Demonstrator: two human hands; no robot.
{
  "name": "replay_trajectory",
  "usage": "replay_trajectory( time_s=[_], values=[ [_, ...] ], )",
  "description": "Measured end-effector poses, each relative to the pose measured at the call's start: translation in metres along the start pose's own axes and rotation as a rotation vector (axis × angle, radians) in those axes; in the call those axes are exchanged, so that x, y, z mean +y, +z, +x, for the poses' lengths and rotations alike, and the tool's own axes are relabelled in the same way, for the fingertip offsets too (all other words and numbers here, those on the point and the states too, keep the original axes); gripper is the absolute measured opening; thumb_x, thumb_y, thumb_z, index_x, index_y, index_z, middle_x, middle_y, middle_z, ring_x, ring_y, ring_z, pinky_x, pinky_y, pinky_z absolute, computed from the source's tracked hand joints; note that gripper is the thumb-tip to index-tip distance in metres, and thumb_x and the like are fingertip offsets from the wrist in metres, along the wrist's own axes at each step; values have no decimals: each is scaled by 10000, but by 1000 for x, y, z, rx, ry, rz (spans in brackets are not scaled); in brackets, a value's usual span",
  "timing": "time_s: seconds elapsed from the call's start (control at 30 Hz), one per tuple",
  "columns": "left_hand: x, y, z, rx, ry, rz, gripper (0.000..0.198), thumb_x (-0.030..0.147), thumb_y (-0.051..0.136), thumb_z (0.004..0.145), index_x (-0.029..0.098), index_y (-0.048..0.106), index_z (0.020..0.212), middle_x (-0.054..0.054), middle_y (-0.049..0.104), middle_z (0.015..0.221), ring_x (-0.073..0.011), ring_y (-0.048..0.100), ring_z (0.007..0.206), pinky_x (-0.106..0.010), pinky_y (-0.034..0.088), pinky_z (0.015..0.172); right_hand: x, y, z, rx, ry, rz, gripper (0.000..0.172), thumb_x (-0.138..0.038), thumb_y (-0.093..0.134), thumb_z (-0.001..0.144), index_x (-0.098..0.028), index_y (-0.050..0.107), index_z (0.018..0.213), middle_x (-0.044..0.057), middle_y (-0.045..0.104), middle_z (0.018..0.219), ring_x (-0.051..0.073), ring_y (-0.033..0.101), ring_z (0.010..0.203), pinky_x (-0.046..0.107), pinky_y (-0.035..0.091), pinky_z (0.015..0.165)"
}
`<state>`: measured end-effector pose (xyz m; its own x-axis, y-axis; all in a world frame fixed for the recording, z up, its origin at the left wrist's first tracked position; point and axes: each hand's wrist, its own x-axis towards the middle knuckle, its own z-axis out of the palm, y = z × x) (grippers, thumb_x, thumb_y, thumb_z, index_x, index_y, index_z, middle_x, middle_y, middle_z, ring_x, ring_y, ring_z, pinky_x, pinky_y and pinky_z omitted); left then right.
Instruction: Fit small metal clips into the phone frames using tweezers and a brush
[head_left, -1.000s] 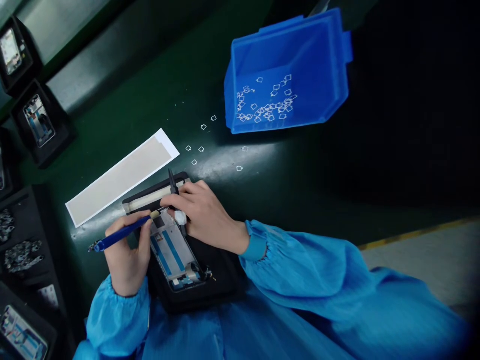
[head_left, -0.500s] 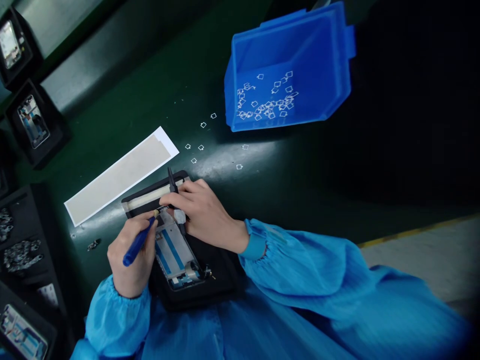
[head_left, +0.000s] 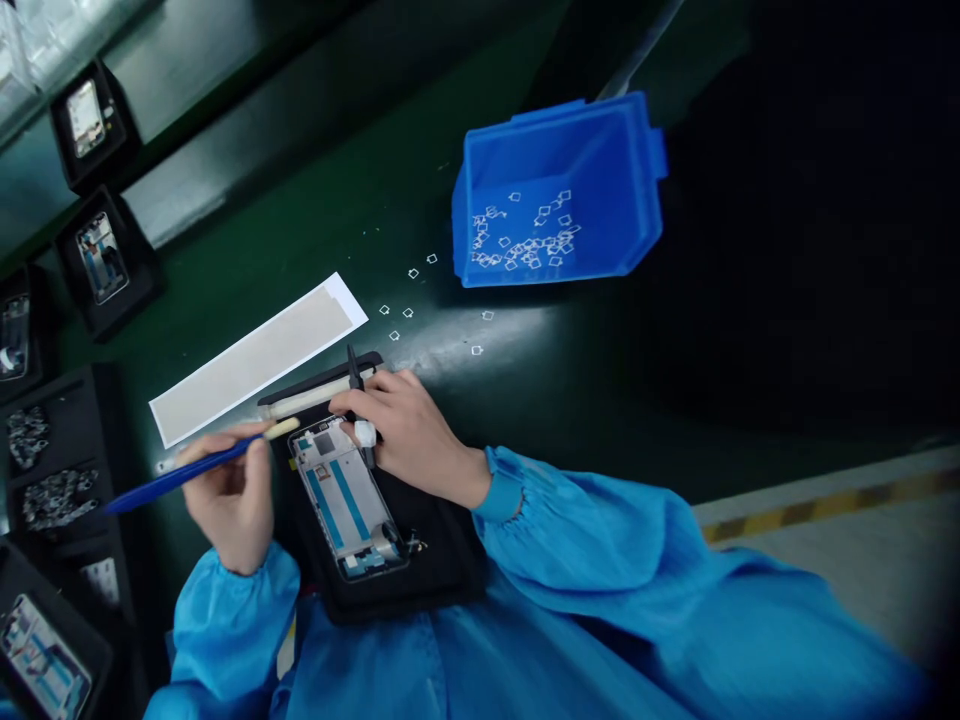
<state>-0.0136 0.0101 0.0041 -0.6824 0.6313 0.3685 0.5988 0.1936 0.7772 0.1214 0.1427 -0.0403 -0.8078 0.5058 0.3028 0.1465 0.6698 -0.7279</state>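
Note:
In my left hand (head_left: 229,500) is a blue pen-like stick (head_left: 180,474) with a cream tip, pinched between thumb and fingers; its tip hovers by the phone's upper left corner. My right hand (head_left: 412,430) is closed around dark tweezers (head_left: 354,368), which point away from me, and rests over the phone's upper right side. A small white piece (head_left: 365,433) shows by its fingers; what it is I cannot tell. The opened phone housing (head_left: 341,500), with blue strips inside, lies in a black tray (head_left: 442,560). A pale strip (head_left: 315,397) runs along the tray's far end.
A blue bin (head_left: 562,150) holds many small white outline pieces; several more lie on the green table (head_left: 315,225). Beyond the tray is a beige sheet (head_left: 255,360) with a white edge. Black trays with phone housings (head_left: 103,258) and a parts box (head_left: 105,440) stand left.
My left hand has moved left, drawing the stick back from the phone and turning it flatter. My right hand stays at the phone. The camera view has shifted somewhat.

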Motion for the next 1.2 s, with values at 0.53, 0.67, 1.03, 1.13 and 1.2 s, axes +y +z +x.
replay_trajectory(
  time_s=[0.53,0.67,1.03,1.13,1.2],
  values=[
    [-14,-7,-12,-531,539,851,312,210,501,950,232,666,1214,-6,541,736,-146,514,581,-276,392,527,-1,0,-1,-2,-22,3,126,-116,543,940,-190,618,1010,21,651,766,215,538,814,344,294,680],
    [-10,-8,-7,-596,537,868,309,188,510,936,242,666,1198,-6,545,749,-147,516,585,-274,386,513,0,0,-2,-12,-16,-2,115,-143,541,959,-196,627,1015,27,665,784,214,552,812,349,306,684],
    [-18,-5,-20,-465,608,847,342,172,507,929,235,650,1233,-8,577,727,-124,540,573,-253,416,546,-1,-2,-3,47,-15,35,196,-118,481,982,-192,658,1028,51,697,829,213,573,767,355,360,666],
    [-14,-9,-16,-524,579,877,361,145,535,897,249,655,1221,-8,600,766,-129,562,568,-255,411,515,4,-15,-3,180,73,166,238,-198,451,1017,-222,642,1157,53,705,894,217,608,790,368,435,722],
    [-9,-12,-9,-613,524,887,380,134,569,863,265,662,1207,-3,623,805,-129,565,540,-256,401,475,11,-28,2,275,189,268,275,-300,436,1034,-258,623,1232,39,675,874,208,612,765,378,478,742]
  ],
)
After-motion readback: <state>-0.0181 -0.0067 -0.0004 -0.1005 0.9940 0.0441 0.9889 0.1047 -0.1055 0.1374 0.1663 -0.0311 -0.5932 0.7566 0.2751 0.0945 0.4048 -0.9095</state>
